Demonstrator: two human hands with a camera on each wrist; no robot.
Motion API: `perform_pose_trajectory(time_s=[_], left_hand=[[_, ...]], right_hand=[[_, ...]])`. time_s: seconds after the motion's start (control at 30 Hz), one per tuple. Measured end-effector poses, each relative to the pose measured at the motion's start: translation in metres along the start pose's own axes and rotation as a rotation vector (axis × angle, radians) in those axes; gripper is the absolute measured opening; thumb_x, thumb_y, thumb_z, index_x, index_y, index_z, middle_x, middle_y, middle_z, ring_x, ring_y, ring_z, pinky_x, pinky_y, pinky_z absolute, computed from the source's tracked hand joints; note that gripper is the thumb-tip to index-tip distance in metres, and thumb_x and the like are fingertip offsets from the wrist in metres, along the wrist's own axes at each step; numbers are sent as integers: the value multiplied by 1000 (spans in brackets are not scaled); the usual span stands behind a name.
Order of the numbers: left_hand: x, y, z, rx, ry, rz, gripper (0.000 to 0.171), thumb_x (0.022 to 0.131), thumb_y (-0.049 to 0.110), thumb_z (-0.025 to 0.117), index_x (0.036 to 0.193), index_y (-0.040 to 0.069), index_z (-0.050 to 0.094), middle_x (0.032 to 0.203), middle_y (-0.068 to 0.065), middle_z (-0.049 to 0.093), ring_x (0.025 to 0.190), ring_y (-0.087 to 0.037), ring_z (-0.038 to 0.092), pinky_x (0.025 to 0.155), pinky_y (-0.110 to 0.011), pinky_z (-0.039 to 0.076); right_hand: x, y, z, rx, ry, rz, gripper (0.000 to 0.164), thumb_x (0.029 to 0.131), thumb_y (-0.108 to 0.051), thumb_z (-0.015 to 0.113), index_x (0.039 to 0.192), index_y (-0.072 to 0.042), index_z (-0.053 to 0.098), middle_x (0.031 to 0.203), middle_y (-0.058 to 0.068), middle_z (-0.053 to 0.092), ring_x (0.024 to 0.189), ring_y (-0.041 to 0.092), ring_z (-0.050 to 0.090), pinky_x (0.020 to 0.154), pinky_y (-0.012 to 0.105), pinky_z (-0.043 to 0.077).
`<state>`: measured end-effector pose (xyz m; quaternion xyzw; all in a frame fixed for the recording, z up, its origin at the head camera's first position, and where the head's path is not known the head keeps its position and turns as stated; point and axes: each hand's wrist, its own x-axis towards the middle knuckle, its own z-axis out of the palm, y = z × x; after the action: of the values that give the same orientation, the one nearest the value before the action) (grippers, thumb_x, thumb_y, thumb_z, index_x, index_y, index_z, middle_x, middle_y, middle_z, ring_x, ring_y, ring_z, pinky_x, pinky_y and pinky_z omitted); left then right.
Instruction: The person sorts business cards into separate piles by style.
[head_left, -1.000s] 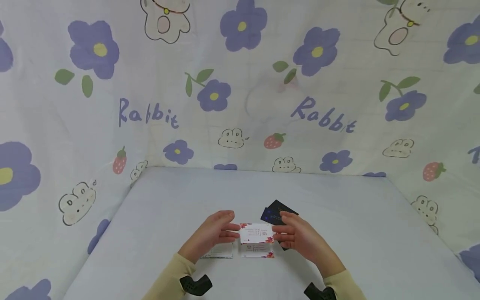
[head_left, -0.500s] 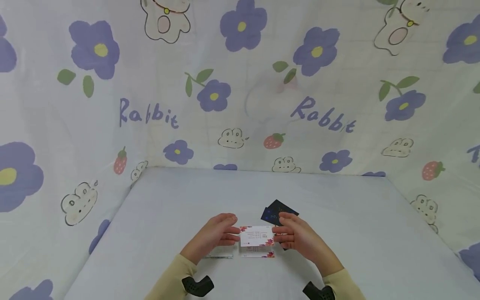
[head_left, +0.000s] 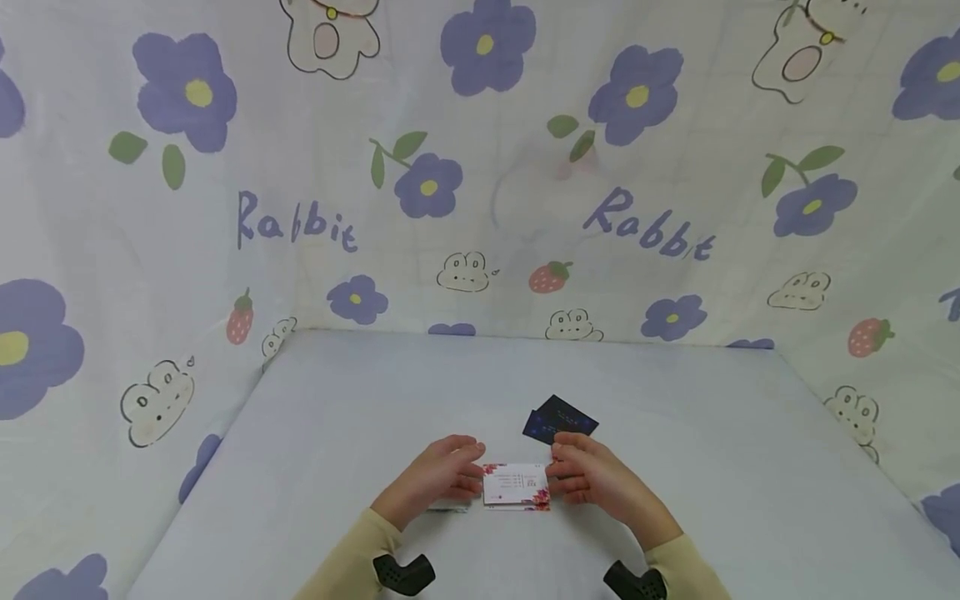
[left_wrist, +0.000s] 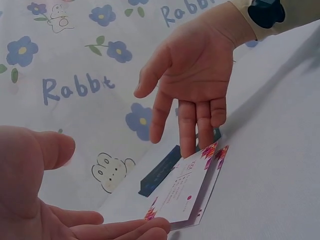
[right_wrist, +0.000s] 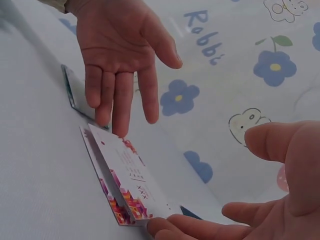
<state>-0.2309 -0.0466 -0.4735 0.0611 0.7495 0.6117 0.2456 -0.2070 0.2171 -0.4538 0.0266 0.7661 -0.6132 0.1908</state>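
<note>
- White floral-cornered cards: two. Upper card (head_left: 516, 482) between both hands' fingertips, close above the lower card (right_wrist: 107, 187); contact unclear.
- Hands: two. Left hand (head_left: 438, 479) and right hand (head_left: 603, 482), fingers nearly straight, thumbs apart; fingertips at the upper card's opposite ends.
- Dark cards (head_left: 566, 417): at least two, overlapping, beyond right hand.
- Pale card (right_wrist: 80, 92): beside left hand, partly hidden; count unclear.
- Surface: whitish table (head_left: 360, 392).
- Room: backdrop (head_left: 517, 125), purple flowers, strawberries, "Rabbit" lettered twice.
</note>
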Motion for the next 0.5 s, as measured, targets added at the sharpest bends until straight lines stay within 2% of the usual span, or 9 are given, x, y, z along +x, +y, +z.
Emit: perform_pose_trajectory(time_s=[0.23,0.5], left_hand=[[-1,-1,2,44,5,-11,71,101,48,57,152,1,40,115,-15,72,78,-12,69,70,-25,59],[-1,-2,3,63,4,-14,69,102,46,57,151,0,41,114,-14,73,77,-12,68,70,-24,59]], right_hand=[[1,0,2,-51,2,16,61,108,-34,48,152,4,31,125,28,66,92,24,72,79,35,58],[-1,-1,4,-62,18,32,62,106,-36,51,152,3,33,127,28,65,89,23,71,78,34,58]])
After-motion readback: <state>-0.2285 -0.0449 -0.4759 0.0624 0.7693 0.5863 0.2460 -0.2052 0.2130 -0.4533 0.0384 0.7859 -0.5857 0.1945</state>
